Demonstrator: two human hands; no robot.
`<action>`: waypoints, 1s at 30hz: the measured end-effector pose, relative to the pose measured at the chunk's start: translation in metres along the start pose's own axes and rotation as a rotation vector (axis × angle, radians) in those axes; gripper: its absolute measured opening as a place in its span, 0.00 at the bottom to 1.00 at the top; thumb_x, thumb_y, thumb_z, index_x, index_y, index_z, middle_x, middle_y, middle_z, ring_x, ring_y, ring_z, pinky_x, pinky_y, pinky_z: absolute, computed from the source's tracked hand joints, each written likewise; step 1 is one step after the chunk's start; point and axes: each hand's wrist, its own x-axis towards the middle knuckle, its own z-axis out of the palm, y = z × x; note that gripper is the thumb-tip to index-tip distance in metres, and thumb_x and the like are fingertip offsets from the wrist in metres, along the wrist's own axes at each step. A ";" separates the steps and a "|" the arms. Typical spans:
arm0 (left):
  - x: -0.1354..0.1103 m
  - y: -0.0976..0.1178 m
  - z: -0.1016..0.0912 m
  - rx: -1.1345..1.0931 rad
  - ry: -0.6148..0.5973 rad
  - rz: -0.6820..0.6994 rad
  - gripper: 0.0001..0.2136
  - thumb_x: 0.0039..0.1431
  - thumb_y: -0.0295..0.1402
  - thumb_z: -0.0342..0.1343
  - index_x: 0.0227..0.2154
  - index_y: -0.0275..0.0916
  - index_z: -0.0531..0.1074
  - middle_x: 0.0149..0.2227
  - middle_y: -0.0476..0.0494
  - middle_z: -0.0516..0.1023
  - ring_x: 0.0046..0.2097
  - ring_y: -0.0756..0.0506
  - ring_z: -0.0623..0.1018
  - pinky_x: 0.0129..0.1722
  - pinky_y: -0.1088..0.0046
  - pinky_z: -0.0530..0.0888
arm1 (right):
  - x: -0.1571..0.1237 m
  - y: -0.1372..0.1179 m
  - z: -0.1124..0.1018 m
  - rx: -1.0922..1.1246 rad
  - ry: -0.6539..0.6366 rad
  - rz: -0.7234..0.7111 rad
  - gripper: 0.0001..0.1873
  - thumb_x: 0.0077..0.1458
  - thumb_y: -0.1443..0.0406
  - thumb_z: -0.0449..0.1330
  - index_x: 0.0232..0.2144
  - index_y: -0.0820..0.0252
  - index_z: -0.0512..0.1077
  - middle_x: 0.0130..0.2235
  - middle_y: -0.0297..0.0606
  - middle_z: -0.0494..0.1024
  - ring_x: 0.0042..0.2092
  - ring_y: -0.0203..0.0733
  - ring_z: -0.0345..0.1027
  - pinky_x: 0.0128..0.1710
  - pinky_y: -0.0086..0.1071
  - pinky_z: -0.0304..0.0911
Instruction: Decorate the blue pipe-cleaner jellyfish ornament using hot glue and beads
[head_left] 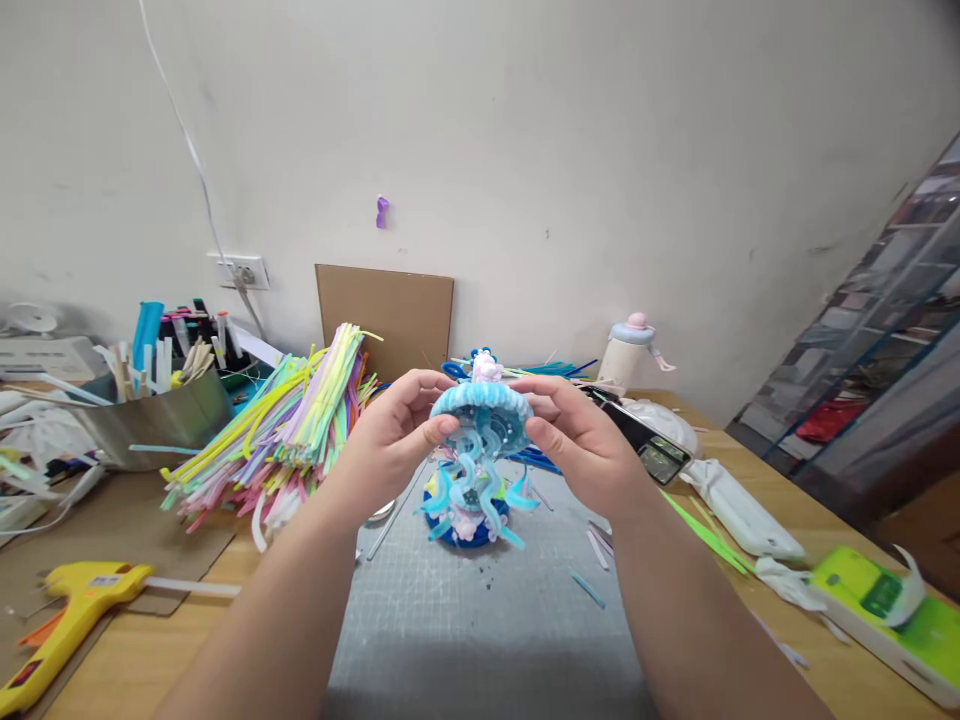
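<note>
A blue pipe-cleaner jellyfish (480, 405) with curled tentacles stands on a round dark-blue base (466, 528) on the grey cutting mat (480, 620). A small pink ornament sits on its dome. My left hand (394, 440) pinches the left rim of the dome, thumb in front and fingers behind. On the other side my right hand (581, 435) grips the right rim in the same way. Both hands are closed on the dome.
A pile of pastel pipe cleaners (289, 425) lies at left, before a metal tub of pens (161, 400). A yellow glue gun (71, 610) rests front left. At right are a phone (649, 445), a white case (750, 515), a green box (892, 620) and a bottle (626, 355).
</note>
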 end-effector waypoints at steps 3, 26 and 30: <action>-0.001 0.002 0.002 -0.024 -0.021 -0.011 0.13 0.58 0.40 0.53 0.44 0.40 0.67 0.34 0.47 0.74 0.33 0.51 0.73 0.30 0.77 0.71 | 0.000 0.000 0.005 -0.007 0.063 0.036 0.13 0.59 0.57 0.55 0.47 0.49 0.67 0.38 0.34 0.76 0.39 0.39 0.71 0.37 0.31 0.67; -0.005 -0.002 -0.007 0.163 -0.102 0.130 0.17 0.57 0.31 0.51 0.50 0.44 0.69 0.50 0.42 0.72 0.50 0.41 0.72 0.47 0.65 0.71 | 0.001 0.009 0.004 0.256 0.035 0.168 0.14 0.55 0.61 0.60 0.45 0.48 0.70 0.45 0.34 0.74 0.46 0.41 0.69 0.43 0.35 0.69; -0.005 -0.006 0.000 0.199 -0.022 0.127 0.19 0.55 0.28 0.51 0.51 0.44 0.66 0.50 0.42 0.71 0.49 0.42 0.72 0.46 0.66 0.71 | 0.001 0.009 0.007 0.251 0.072 0.162 0.14 0.55 0.60 0.60 0.45 0.48 0.70 0.45 0.34 0.74 0.44 0.39 0.70 0.42 0.34 0.69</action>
